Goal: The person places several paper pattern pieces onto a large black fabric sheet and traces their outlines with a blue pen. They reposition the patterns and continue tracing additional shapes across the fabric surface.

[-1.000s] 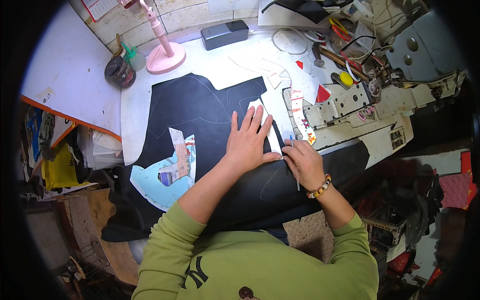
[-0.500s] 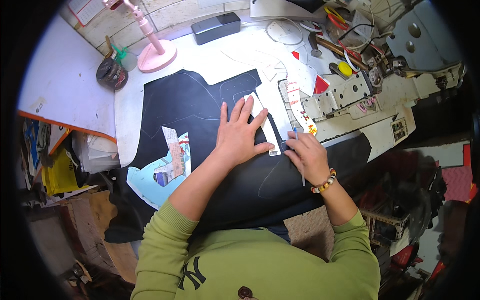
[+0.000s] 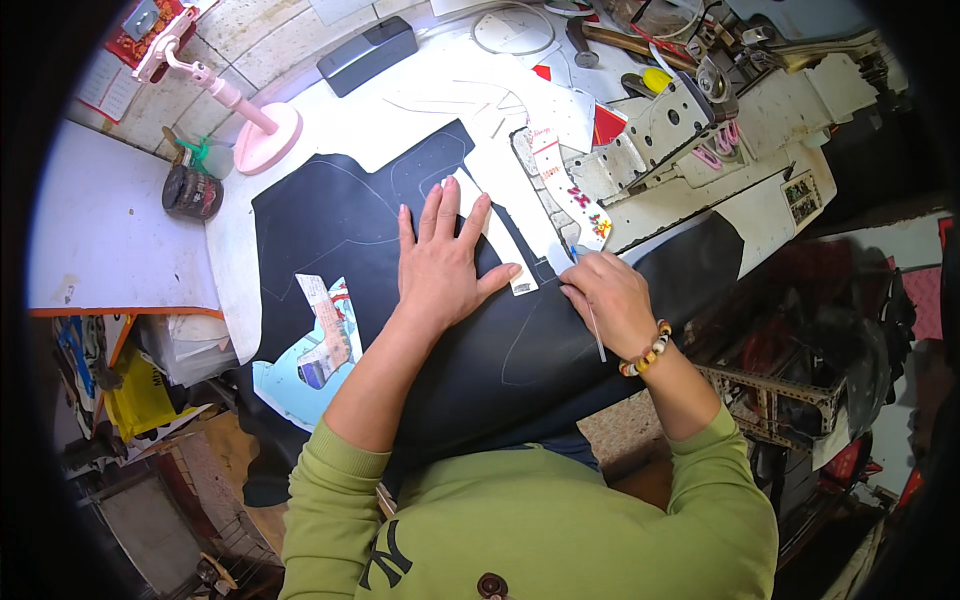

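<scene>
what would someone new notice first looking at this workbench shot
First, the big black sheet spread over the white table, marked with pale outlines, with the left hand pressed flat on a white pattern piece at its middle. Just to the right, the right hand holds a thin marking tool against the piece's edge. Behind it stands a white sewing machine; a pink stand rises at the far left.

Left hand point(image 3: 443, 262) flat, fingers spread; right hand point(image 3: 608, 300) curled, pinching.
</scene>
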`<state>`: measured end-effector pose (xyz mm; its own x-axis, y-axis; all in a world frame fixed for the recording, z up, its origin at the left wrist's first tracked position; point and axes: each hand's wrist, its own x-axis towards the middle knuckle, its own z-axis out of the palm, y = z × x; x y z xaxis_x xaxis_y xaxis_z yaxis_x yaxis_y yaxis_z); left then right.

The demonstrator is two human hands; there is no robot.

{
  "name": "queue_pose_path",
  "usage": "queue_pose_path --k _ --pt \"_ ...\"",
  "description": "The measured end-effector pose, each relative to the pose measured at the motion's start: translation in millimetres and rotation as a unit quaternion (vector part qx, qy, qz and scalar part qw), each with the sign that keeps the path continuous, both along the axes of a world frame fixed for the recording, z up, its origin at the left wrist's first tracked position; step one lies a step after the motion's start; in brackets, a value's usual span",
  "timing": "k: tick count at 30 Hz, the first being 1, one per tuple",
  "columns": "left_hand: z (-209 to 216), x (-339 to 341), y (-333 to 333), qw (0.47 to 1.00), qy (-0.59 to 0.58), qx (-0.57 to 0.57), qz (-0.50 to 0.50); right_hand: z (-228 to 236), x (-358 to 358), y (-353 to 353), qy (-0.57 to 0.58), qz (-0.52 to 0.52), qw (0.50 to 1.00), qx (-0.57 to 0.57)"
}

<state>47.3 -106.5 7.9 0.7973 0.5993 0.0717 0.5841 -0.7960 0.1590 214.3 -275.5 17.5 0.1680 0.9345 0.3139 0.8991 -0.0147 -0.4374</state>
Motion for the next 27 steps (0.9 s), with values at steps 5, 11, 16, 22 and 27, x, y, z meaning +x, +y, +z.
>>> queue_pose_path --k 5,11,16,22,27 --pt "1.2 0.7 -2.7 1.0 -0.003 -0.002 -0.005 4.3 -3.4 -4.8 -0.019 -0.003 1.0 -0.014" --pt "1.6 -0.6 -3.3 1.0 -0.013 0.0 -0.002 12.2 -13.8 2.3 -0.084 0.032 0.996 0.004" --pt "-0.7 -2.8 -3.5 0.999 -0.047 0.012 -0.01 11.7 -23.3 19.3 -0.102 0.094 0.99 0.025" --pt "-1.2 -2.7 -1.7 0.991 -0.089 0.007 -0.101 11.5 -15.9 25.1 -0.165 0.149 0.975 0.017" --pt "0.1 -1.2 -7.1 0.99 -0.119 -0.004 -0.081 6.9 -14.4 25.4 -0.191 0.161 0.967 0.044"
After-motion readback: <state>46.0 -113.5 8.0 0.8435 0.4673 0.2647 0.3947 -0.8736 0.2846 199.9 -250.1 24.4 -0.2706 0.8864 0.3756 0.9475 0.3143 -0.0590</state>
